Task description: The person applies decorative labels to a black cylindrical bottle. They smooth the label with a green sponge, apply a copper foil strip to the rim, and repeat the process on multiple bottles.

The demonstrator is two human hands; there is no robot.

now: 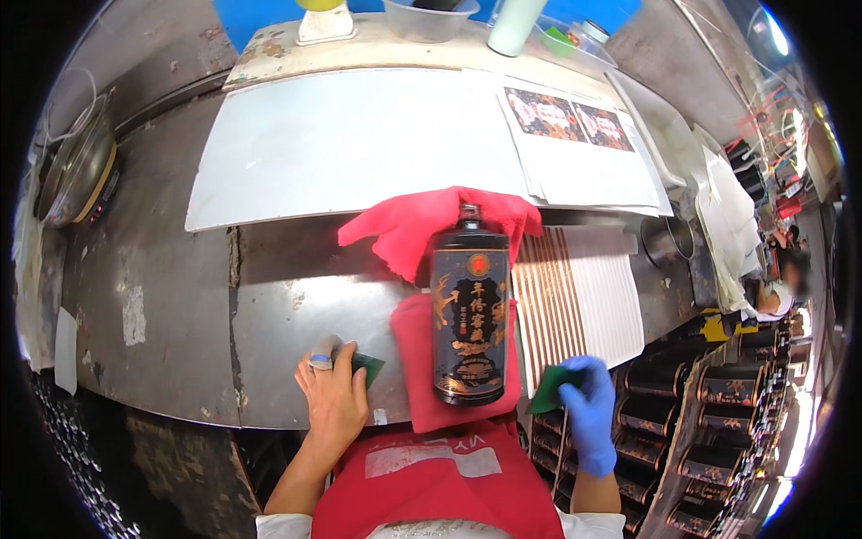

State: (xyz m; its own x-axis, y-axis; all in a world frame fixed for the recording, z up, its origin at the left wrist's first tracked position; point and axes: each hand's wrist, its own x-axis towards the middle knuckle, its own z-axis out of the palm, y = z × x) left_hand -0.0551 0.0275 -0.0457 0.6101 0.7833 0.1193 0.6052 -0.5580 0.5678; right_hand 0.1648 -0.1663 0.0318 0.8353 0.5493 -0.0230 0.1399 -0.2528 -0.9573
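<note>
A black bottle (470,314) with gold, copper and red decoration lies on its back, neck pointing away from me. Red cloth (409,346) is under it, and another red cloth (386,229) is bunched round its neck. To its left, my bare left hand (334,386), with a blue band and wrapping on one finger, is closed on a flat green scraper-like piece (370,366). My right hand (591,418), in a blue glove, pinches a second flat green piece (546,395) at the table's near edge, right of the bottle. Neither hand touches the bottle.
A striped sheet (575,296) lies right of the bottle. Beyond stands a white board (350,144) with printed sheets (575,126). A metal pan (79,175) is far left, a metal cup (666,242) right. Racks of black bottles (718,440) stand lower right; another person (779,292) is beyond.
</note>
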